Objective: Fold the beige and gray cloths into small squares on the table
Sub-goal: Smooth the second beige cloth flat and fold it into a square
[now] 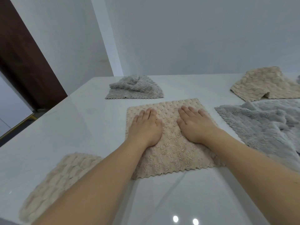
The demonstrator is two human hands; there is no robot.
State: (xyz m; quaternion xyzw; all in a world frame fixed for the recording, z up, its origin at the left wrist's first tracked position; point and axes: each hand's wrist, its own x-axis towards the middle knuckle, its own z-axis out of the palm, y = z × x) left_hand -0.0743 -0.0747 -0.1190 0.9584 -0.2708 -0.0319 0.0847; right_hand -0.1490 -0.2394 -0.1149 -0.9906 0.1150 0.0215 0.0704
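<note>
The left hand (144, 127) and right hand (195, 125) are pressing flat, fingers straight and gripping nothing, on the beige cloth (172, 151) lying mid-table (81, 127) (apparently smoothing); the next fold is likely calling for a pinched edge. White walls are surrounding the glossy white surface

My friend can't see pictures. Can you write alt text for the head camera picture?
Both hands, left hand and right hand, press flat on a beige cloth on a white table. Two more beige cloths and two gray cloths lie around it.
</note>
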